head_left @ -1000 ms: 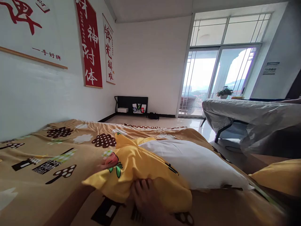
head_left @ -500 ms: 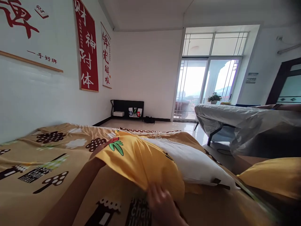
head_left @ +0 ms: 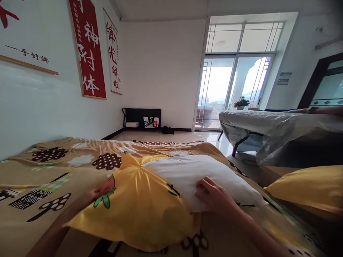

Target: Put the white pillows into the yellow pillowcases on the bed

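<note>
A yellow pillowcase point(head_left: 134, 207) with printed fruit and green leaves lies spread over the left part of a white pillow point(head_left: 222, 171). The pillow's right part is bare. My left hand point(head_left: 98, 192) grips the left edge of the pillowcase beside the red and green print, its fingers partly hidden by the cloth. On the bare pillow, just right of the pillowcase, rests my right hand point(head_left: 210, 192), its fingers curled together and gripping the white fabric.
A patterned brown bedspread point(head_left: 56, 178) lies beneath the pillow. At the right is a second yellow pillow point(head_left: 308, 187). Beyond the bed stands a plastic-covered table point(head_left: 268, 119) with a person's arm resting on it and a potted plant point(head_left: 241, 102). A black bench point(head_left: 143, 117) is by the far wall.
My right hand has let go of the pillowcase's front edge and moved up and right onto the white pillow. The pillowcase has spread toward me and left, still held by my left hand.
</note>
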The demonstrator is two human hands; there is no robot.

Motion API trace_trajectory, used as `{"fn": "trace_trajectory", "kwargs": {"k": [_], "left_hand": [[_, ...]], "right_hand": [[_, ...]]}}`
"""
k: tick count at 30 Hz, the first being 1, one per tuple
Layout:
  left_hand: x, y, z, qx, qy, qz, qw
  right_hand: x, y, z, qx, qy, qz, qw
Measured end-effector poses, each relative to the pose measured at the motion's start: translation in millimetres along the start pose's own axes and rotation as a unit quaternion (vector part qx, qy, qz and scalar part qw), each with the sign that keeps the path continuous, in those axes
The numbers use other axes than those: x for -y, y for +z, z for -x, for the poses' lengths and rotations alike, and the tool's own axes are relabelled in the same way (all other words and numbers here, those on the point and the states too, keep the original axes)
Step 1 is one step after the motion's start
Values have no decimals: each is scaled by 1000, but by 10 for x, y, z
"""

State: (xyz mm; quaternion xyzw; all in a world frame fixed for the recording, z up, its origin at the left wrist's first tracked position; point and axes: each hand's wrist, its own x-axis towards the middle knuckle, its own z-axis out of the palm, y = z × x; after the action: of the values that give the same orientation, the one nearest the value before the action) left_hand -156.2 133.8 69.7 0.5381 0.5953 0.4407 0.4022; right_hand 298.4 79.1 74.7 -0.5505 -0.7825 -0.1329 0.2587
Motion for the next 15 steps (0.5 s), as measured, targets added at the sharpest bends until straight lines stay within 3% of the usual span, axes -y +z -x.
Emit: {"fn": "trace_trajectory", "kwargs": {"k": [2,4,7,9,12,15], "left_hand": [[166,-31,0,85,-17,-8,996],[251,-69,-51,107,-11,-30,994],[161,-77,-158,-23,81,-117,990],[-41,-18,-223,-102,172,-182,963],[-444,119,-311,-111,254,-230,933],[-760,148,-396,-93,268,-259,923]], "right_hand": [[-7,26,63,42,-18,-7,999],[-5,47,107,38,-43,39,998],[-125,112,126,30,-40,133,990],[-251,184,94,35,-12,181,983],[-368,223,-42,19,12,244,970],[-314,111,-255,7,21,274,961]]}}
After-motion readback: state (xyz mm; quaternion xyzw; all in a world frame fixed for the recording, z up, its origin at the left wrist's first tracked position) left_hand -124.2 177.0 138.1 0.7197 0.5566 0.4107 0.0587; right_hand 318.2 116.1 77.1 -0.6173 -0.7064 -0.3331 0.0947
